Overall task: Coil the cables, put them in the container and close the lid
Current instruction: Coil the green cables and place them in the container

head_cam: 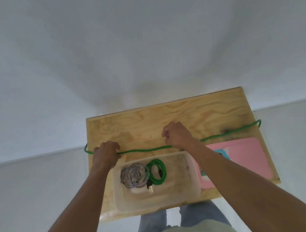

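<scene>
A long green cable (pixel 144 150) lies stretched across the wooden table from its left edge to its right edge. My left hand (pixel 106 153) grips it near the left end, and my right hand (pixel 176 135) pinches it near the middle. Just in front of the hands stands a clear plastic container (pixel 181 169), open on top. Inside it lie a coiled grey cable (pixel 133 175) and a coiled green cable (pixel 156 171) side by side. A pink lid (pixel 246 159) rests flat on the table to the right of the container, partly hidden by my right forearm.
The plywood table (pixel 167 118) is small and stands against a white wall. The cable's ends hang past both side edges. The container sits at the table's near edge, above my legs.
</scene>
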Tool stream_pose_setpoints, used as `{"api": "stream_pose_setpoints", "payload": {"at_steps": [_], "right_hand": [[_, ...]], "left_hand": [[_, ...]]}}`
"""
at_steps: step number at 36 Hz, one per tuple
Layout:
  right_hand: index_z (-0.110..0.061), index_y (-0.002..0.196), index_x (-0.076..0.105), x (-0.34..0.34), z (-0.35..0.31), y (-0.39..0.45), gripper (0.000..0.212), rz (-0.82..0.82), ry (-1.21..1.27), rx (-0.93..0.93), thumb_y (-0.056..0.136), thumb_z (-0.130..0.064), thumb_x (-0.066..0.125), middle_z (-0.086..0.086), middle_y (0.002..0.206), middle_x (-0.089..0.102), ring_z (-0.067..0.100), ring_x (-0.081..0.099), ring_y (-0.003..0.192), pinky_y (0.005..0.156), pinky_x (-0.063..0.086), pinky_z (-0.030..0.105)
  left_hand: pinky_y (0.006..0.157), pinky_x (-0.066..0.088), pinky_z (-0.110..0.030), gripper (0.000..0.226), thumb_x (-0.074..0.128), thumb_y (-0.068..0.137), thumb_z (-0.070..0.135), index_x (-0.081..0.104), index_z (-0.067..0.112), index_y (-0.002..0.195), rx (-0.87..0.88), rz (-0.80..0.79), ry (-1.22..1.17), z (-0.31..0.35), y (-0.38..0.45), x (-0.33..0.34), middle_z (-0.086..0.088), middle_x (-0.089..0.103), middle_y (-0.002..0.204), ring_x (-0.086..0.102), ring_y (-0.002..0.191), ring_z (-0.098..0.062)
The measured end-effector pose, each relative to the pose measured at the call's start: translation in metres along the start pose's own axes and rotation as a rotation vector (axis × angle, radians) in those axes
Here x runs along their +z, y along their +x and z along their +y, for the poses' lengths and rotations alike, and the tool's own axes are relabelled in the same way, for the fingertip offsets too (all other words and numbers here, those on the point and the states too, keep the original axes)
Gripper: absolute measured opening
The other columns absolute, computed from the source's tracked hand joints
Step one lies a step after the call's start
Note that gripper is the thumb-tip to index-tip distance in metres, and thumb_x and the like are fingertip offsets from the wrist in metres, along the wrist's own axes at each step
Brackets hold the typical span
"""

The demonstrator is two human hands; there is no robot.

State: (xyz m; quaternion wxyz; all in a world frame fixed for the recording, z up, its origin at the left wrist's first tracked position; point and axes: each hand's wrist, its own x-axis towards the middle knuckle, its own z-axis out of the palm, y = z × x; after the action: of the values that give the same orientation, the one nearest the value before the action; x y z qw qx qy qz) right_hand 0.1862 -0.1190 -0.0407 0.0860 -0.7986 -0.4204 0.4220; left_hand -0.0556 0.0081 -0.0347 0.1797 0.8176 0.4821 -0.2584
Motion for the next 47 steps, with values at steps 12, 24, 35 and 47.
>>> {"api": "stream_pose_setpoints", "payload": {"at_steps": [12,24,35,47], "right_hand": [[-0.023,0.101,0.074,0.018,-0.021,0.017,0.032,-0.196,-0.132,-0.121,0.072,-0.026,0.086,0.003,0.106,0.067,0.021,0.065,0.095,0.084,0.057,0.038],[-0.015,0.097,0.064,-0.034,-0.115,-0.029,0.014,0.467,-0.081,-0.157,0.096,-0.022,0.052,0.006,0.09,0.064,0.029,0.062,0.084,0.06,0.044,0.033],[-0.015,0.104,0.067,-0.091,-0.209,-0.1,0.019,0.94,0.18,-0.364,0.1,-0.029,0.054,0.0,0.087,0.06,0.019,0.054,0.076,0.067,0.037,0.028],[-0.03,0.133,0.058,-0.126,-0.236,-0.138,0.037,0.782,0.489,-0.524,0.097,-0.025,0.06,-0.004,0.125,0.065,0.008,0.07,0.088,0.088,0.058,0.036]], "left_hand": [[0.078,0.052,-0.037,0.016,0.076,0.087,0.026,0.078,0.014,0.098,0.051,-0.016,-0.304,0.004,0.001,-0.033,-0.01,0.071,0.096,0.063,0.093,-0.028],[0.049,0.035,-0.009,0.015,0.073,0.09,0.033,0.079,0.019,0.092,0.175,0.363,-0.798,0.007,-0.037,-0.118,0.002,0.058,0.055,0.046,0.045,-0.004],[0.056,0.041,-0.03,0.022,0.07,0.091,0.039,0.078,0.02,0.098,0.254,0.629,-1.345,0.011,-0.087,-0.178,0.008,0.05,0.053,0.044,0.055,-0.014],[0.043,0.022,-0.025,0.017,0.072,0.091,0.022,0.075,0.007,0.098,0.232,0.51,-1.839,0.017,-0.157,-0.252,-0.002,0.033,0.063,0.023,0.051,-0.015]]}}
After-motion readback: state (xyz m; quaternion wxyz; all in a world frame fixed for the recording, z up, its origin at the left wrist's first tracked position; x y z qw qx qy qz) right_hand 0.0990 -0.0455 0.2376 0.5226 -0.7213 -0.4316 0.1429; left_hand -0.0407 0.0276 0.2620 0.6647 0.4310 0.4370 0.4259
